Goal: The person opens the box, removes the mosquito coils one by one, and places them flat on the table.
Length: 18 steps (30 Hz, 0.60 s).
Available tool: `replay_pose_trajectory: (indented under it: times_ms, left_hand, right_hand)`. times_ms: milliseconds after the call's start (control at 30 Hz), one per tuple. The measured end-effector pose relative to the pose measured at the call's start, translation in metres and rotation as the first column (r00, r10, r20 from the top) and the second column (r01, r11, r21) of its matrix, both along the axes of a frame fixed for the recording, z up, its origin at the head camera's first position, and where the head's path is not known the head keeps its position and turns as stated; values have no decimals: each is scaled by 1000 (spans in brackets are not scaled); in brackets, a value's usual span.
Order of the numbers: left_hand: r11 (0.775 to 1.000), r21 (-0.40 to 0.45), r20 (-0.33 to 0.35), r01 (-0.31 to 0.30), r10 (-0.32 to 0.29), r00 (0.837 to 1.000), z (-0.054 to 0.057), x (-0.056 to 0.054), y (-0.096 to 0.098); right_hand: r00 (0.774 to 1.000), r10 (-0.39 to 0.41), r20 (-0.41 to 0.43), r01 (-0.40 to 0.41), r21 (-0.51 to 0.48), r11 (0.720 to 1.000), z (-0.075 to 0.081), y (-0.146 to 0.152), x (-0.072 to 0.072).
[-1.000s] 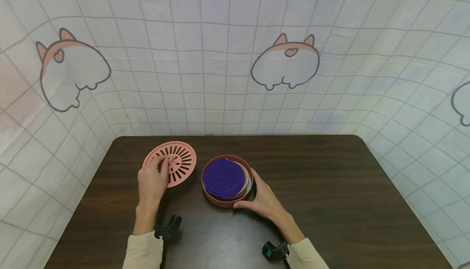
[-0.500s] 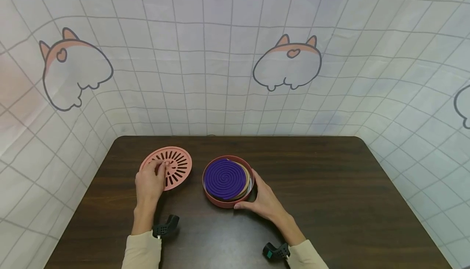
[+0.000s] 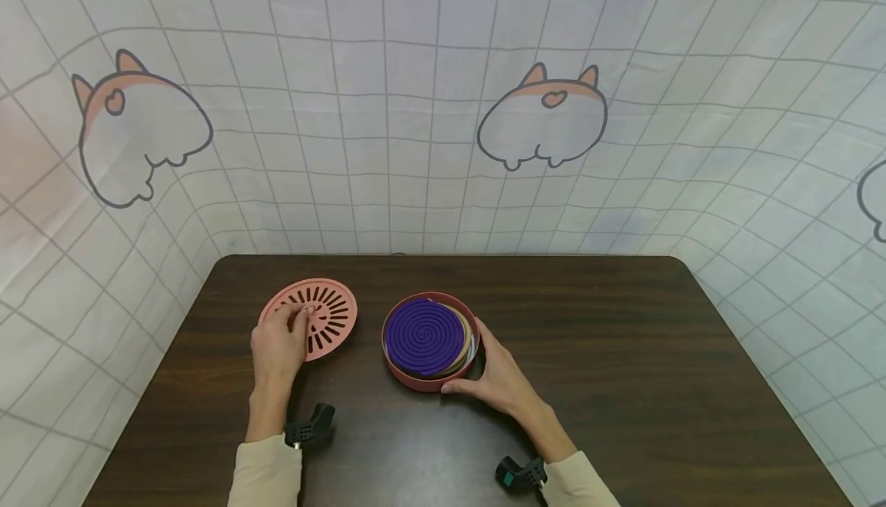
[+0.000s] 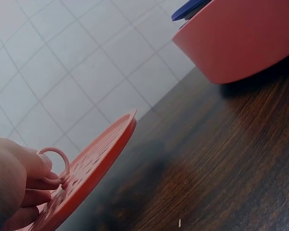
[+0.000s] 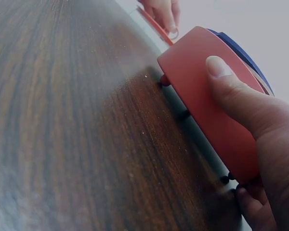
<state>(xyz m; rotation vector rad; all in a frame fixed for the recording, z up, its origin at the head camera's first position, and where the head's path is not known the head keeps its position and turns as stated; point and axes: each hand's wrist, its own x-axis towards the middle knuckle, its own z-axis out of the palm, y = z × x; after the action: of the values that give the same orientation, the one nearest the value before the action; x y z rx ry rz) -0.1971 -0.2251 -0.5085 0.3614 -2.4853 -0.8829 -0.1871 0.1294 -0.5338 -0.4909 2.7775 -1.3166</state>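
My left hand [image 3: 279, 347] pinches the small ring [image 4: 61, 156] on top of a round pink slotted lid [image 3: 332, 318]. The lid is held low over the left side of the table, its shadow visible beneath in the left wrist view. My right hand [image 3: 500, 378] grips the right side of a round red mosquito coil box [image 3: 424, 385], thumb [image 5: 226, 82] on its near wall. Small round feet show under the box in the right wrist view. Inside lies a purple mosquito coil [image 3: 424, 336], uppermost on tan and pale coils [image 3: 471, 346] that it mostly covers.
Both hands work over a dark wood-grain table [image 3: 595, 338]. A white gridded cloth [image 3: 401, 122] with cartoon animal drawings hangs behind it and along both sides. Each wrist carries a black camera mount.
My left hand has carried the lid left and slightly toward me, further from the box. The right hand and the box stay in place.
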Motion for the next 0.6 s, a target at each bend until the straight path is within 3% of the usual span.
replay_pose_trajectory:
  times_ms: [600]
  left_hand:
    - [999, 35, 31, -22, 21, 999, -4, 2, -8]
  right_hand:
    - [1000, 2, 15, -2, 0, 1000, -1, 1, 0]
